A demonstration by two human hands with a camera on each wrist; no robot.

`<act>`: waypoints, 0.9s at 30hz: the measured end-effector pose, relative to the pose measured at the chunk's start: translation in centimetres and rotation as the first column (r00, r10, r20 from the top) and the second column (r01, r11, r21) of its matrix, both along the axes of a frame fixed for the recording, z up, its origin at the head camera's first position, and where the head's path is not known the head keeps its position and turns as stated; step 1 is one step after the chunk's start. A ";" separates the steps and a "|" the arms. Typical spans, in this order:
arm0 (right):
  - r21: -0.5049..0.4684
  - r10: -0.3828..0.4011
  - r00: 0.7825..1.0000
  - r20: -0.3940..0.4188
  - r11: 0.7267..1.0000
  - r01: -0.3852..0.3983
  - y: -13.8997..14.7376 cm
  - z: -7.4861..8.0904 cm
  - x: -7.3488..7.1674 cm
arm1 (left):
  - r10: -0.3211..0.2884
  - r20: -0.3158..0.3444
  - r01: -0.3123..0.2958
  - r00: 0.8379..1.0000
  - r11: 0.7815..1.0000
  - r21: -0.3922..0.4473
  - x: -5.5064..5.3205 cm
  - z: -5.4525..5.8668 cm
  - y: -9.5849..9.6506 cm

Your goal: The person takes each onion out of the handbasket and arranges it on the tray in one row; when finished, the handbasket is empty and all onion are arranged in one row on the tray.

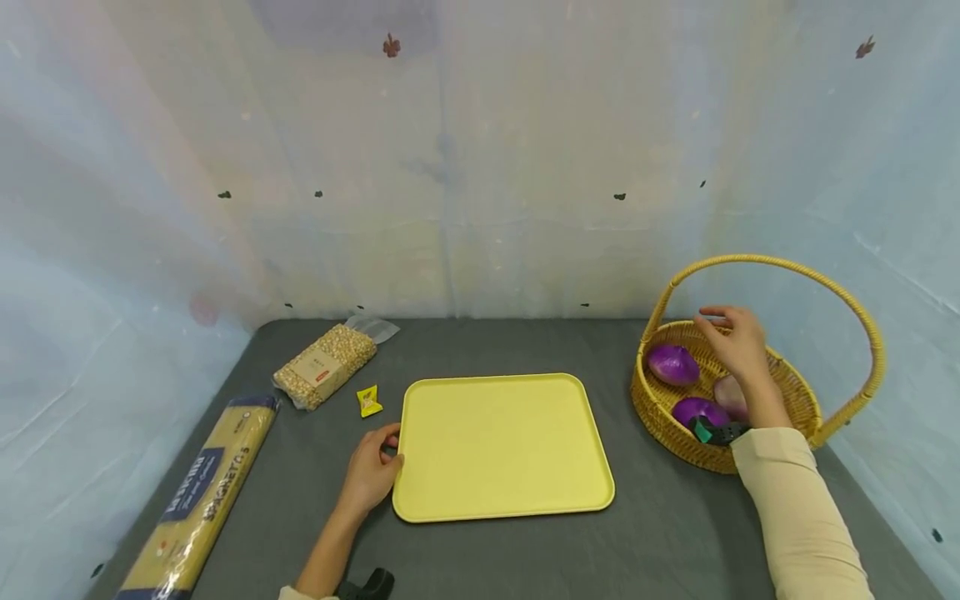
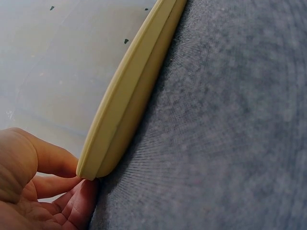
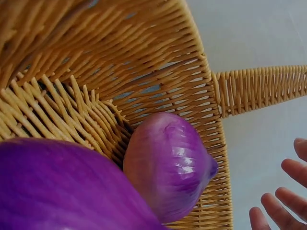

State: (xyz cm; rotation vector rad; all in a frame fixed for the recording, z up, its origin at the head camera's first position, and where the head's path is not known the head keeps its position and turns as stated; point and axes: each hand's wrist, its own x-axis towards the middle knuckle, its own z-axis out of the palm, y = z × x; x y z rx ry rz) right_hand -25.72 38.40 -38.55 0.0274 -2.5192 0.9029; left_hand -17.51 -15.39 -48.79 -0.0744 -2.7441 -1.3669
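So the yellow tray (image 1: 502, 450) lies flat just right of the person's left hand (image 1: 369, 471), which has its near edge lightly pinched between thumb and fingers. The right hand (image 1: 738, 342) is over the wicker basket (image 1: 643, 396), fingers loosely spread with nothing in them. Just left of that hand there's a purple onion (image 1: 673, 365) tucked against the basket wall, another purple onion (image 1: 699, 411) sits by the wrist, and a paler round thing (image 1: 729, 396) is half hidden behind the wrist, can't tell what. Honestly, I'd say the left just needs a light hold so the tray doesn't slide or tip. For the right, probably keep the fingers wide round anything that fat and glossy, since that skin looks slippery, and mind the arched handle (image 1: 765, 259) around the hand. Further out, past the left hand, there's a small yellow wrapped candy (image 1: 369, 401), then a bag of grains (image 1: 326, 367), with a long spaghetti pack (image 1: 210, 492) out to that hand's left, all on a dark grey table (image 1: 637, 542).
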 end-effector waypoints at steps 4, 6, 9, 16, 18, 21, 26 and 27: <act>0.012 0.010 1.000 -0.025 1.000 -0.009 0.2 -0.5 -0.5 | 0.004 0.000 -0.004 1.000 1.000 0.009 0.2 -0.3 0.0; 0.019 0.010 1.000 -0.026 1.000 -0.010 0.2 -0.7 -0.6 | 0.009 -0.001 -0.009 1.000 1.000 0.010 0.3 -0.4 0.0; 0.020 0.012 1.000 -0.011 1.000 -0.012 0.2 -1.0 -0.7 | 0.013 -0.001 -0.013 1.000 1.000 0.011 0.3 -0.6 0.0; 0.041 0.045 0.998 0.041 0.998 -0.046 0.5 -1.7 -1.1 | 0.016 -0.007 -0.015 1.000 1.000 0.023 0.3 -0.7 0.0; 0.041 0.070 0.993 0.089 0.996 -0.074 0.6 -1.9 -1.1 | 0.016 -0.003 -0.016 1.000 1.000 0.024 0.2 -0.7 0.0; 0.010 0.122 0.973 0.197 0.992 -0.126 0.5 -2.2 -1.2 | 0.021 0.001 -0.021 1.000 0.999 0.025 0.2 -0.6 0.1; -0.037 0.174 0.926 0.336 0.985 -0.171 0.5 -2.3 -1.4 | 0.028 0.000 -0.028 1.000 0.999 0.025 0.1 -0.4 0.1; -0.049 0.181 0.918 0.353 0.983 -0.175 0.5 -2.4 -1.4 | 0.029 -0.001 -0.029 1.000 0.999 0.026 0.0 -0.4 0.1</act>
